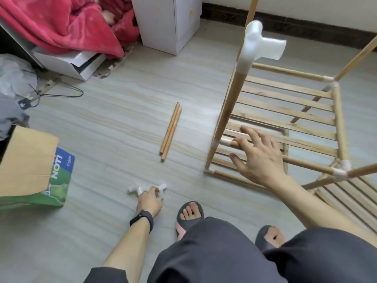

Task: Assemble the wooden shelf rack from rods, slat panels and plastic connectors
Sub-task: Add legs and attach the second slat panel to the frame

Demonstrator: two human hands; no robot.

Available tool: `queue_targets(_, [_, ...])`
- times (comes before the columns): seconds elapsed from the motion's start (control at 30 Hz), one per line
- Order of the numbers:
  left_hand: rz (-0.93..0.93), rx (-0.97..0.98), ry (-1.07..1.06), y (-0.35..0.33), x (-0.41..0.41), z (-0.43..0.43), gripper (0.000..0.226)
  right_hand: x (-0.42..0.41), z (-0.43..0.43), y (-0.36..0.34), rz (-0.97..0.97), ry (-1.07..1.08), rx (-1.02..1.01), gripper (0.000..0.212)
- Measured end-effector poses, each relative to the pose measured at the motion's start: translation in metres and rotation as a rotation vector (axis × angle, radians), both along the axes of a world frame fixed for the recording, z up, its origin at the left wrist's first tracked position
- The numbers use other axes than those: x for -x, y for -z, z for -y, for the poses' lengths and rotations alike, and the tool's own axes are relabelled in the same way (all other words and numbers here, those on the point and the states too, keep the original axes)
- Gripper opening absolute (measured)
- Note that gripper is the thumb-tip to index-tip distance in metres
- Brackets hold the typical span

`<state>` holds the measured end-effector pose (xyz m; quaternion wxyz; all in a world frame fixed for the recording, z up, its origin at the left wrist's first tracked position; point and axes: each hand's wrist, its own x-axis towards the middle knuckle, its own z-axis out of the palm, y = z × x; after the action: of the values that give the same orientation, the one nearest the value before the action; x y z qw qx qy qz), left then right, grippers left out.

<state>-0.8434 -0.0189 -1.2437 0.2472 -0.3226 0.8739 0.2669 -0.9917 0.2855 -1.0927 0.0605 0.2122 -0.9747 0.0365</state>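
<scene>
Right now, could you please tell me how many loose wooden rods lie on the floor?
2. The left rod and right rod lie side by side on the floor, left of the rack. More may be hidden out of view.

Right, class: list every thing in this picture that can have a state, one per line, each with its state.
Left hand: grips loose connectors on the floor.
Right hand: open, fingers spread over the rack.
Rack: partly built, standing.
Top connector: on its upright, side socket empty.
Two rods: loose, lying side by side.
Cardboard box: flap open.
</scene>
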Motion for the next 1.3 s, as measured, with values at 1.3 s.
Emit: queue_targets(1.3, [-0.376,-0.97,0.288,-0.272,0.1,-0.097,0.018,-0.005,-0.026,-0.139,0.92,-0.022,0.774,0.043])
